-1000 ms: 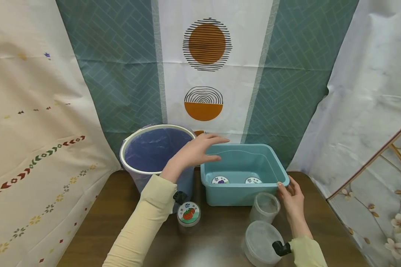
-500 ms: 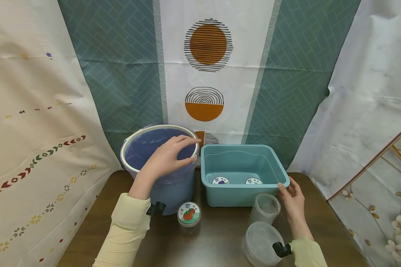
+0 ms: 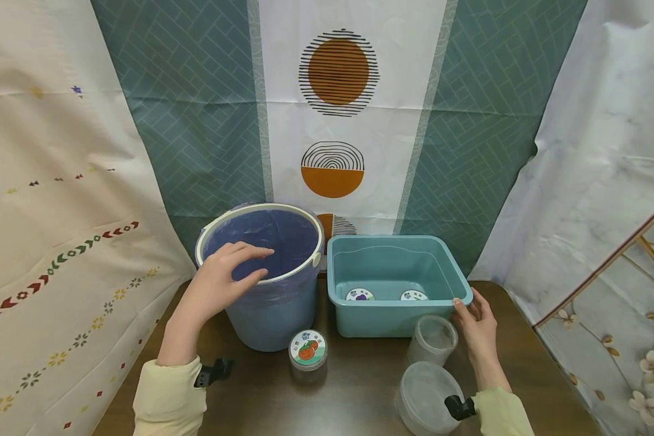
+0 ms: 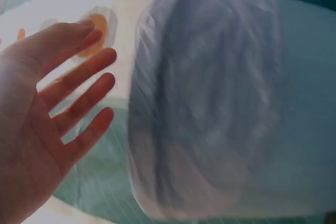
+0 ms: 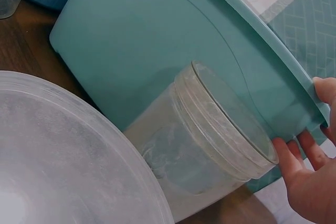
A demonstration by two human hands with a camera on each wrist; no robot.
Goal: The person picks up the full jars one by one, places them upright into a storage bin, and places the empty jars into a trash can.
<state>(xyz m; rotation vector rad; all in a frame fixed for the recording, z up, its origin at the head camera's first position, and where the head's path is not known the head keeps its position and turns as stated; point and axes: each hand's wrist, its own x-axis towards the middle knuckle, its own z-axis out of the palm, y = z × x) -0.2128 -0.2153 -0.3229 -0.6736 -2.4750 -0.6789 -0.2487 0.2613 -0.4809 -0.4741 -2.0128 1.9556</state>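
My right hand [image 3: 476,327] holds the front right corner of a teal plastic bin [image 3: 392,320], thumb on the rim and fingers against the outside wall. Two round white discs with printed labels [image 3: 360,294] lie on the bin's floor. My left hand [image 3: 220,278] hovers at the near left rim of a blue bucket [image 3: 275,315] lined with a thin plastic bag; its fingers are spread and nothing is in them. In the left wrist view the bag-covered bucket [image 4: 210,93] stands just beyond the fingertips.
A clear jar with a tomato-printed lid [image 3: 307,357] stands in front of the bucket. Before the bin are a small clear jar [image 3: 433,339] and a wider round container [image 3: 429,393]. Patterned cloths [image 3: 490,121] hang around the dark wooden table [image 3: 349,399].
My left hand has drawn back leftward, from the bin's left edge across the bucket to its near left side. The right hand keeps its hold on the bin.
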